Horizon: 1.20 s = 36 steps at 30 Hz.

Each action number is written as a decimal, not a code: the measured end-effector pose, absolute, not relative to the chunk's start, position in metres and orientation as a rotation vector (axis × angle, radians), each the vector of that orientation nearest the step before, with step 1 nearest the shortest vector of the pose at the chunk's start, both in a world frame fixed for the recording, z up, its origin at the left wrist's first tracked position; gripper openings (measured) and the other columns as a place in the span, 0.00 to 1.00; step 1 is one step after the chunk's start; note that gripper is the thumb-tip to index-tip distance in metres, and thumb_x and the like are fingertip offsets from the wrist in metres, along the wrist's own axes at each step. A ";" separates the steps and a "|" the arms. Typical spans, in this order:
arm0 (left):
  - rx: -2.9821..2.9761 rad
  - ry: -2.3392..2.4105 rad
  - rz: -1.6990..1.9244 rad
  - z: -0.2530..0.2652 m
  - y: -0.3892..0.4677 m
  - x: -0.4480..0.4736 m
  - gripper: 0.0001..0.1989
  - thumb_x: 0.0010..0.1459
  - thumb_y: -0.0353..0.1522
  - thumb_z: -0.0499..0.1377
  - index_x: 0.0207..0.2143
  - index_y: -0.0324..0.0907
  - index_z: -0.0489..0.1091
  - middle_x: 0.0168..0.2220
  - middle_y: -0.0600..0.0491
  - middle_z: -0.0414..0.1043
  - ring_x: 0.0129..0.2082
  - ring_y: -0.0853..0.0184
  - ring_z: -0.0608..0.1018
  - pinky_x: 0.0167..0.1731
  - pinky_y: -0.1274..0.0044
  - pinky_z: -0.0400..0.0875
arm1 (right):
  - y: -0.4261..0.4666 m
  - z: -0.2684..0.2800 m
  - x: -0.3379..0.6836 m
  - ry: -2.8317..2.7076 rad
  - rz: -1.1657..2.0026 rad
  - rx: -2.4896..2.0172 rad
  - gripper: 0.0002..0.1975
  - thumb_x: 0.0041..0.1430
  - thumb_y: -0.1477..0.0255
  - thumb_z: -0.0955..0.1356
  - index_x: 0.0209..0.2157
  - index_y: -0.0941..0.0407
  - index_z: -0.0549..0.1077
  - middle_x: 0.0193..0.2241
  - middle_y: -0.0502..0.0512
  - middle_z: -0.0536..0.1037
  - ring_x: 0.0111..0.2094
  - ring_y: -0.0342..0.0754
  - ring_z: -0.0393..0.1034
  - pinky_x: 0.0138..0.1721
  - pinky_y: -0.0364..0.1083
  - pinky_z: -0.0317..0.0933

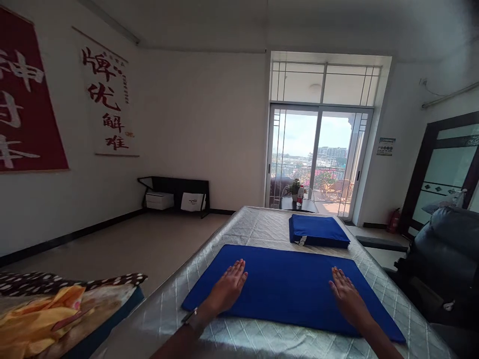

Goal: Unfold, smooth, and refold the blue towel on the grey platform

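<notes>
A blue rectangular cloth panel (288, 284) lies spread out flat in front of me, wider than it is deep. On its left part rests my left hand (227, 286), palm down with the fingers stretched forward; a watch sits on that wrist. My right hand (346, 294) lies on the right part of the panel, flat, its fingers pointing away from me. Neither hand grips anything. Just beyond the panel, toward the right, is a stack of folded blue cloth (318, 229) with a small white tag at its near side.
Both blue things lie on a table with a silvery quilted cover (258, 224). At the lower left is a bed-like surface with a yellow cloth (48, 319). A dark leather chair (447, 259) stands at the right. A small table with a bottle (300, 196) is by the glass door.
</notes>
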State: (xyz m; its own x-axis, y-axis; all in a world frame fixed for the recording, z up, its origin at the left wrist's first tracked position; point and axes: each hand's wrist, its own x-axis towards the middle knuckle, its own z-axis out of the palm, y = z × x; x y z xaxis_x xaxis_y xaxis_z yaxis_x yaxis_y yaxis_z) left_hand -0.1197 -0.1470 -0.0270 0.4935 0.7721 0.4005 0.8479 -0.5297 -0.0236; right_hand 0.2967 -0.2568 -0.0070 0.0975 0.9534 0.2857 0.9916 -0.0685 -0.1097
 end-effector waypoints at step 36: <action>-2.336 -1.672 -0.244 -0.071 -0.150 -0.247 0.25 0.63 0.32 0.48 0.61 0.42 0.67 0.65 0.41 0.62 0.66 0.52 0.62 0.61 0.57 0.59 | -0.307 -0.096 0.436 -1.734 -0.266 -2.443 0.35 0.62 0.62 0.50 0.64 0.61 0.63 0.68 0.61 0.55 0.69 0.53 0.45 0.67 0.56 0.46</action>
State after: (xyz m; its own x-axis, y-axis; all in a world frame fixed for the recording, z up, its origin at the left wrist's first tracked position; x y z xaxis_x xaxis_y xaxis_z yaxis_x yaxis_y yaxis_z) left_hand -0.2473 -0.1503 -0.0713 0.3244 0.9026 0.2831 0.9458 -0.3054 -0.1102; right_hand 0.4362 -0.3071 -0.0959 0.3228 0.9205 0.2201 0.9442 -0.3293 -0.0074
